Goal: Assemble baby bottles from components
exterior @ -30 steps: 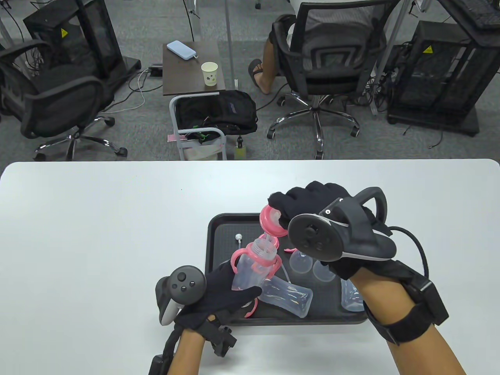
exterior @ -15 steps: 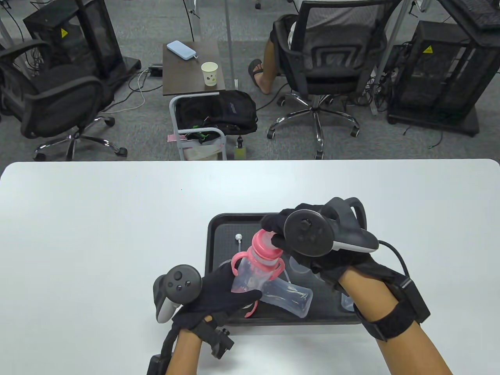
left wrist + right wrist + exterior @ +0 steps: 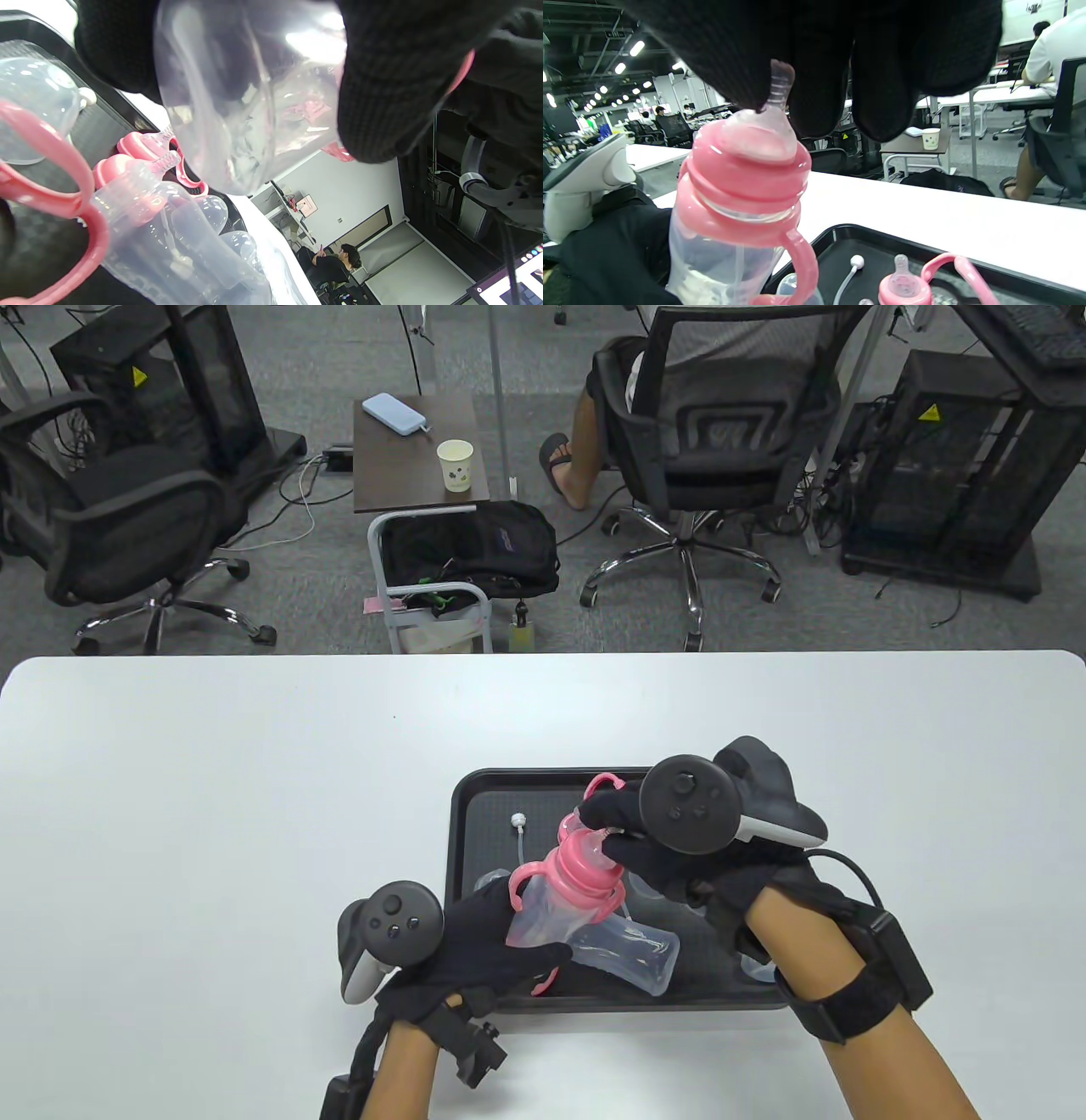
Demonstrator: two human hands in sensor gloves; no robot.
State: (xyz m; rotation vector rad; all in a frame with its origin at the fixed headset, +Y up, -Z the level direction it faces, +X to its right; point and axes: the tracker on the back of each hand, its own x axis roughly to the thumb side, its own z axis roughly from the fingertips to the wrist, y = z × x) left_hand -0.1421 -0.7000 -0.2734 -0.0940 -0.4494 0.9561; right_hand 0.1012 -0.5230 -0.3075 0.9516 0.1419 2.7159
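Two hands on one clear plastic baby bottle with pink handled collar (image 3: 556,903), held above the black plastic tray (image 3: 462,814).

Table view: left hand (image 3: 484,946) wrapped round the bottle body low down, near tray's front-left corner. Right hand (image 3: 670,857) sits on the pink screw ring with silicone teat (image 3: 585,857) at the bottle's top. Long axis tilted, base toward left hand, neck up and away toward right hand. Right hand nearer the cap, so probably the one to twist; left to brace. Second clear bottle body (image 3: 628,950) lying flat on tray under the held one.

Left wrist view: gloved fingers (image 3: 382,93) curled round the clear wall, seen from below; cap joint hidden here.

Right wrist view: fingertips (image 3: 818,84) at the teat tip, ring seated on the collar, seemingly level; thread engagement not readable. Shows spare pink teat-and-ring (image 3: 903,288) and white-tipped straw (image 3: 850,271) on tray.
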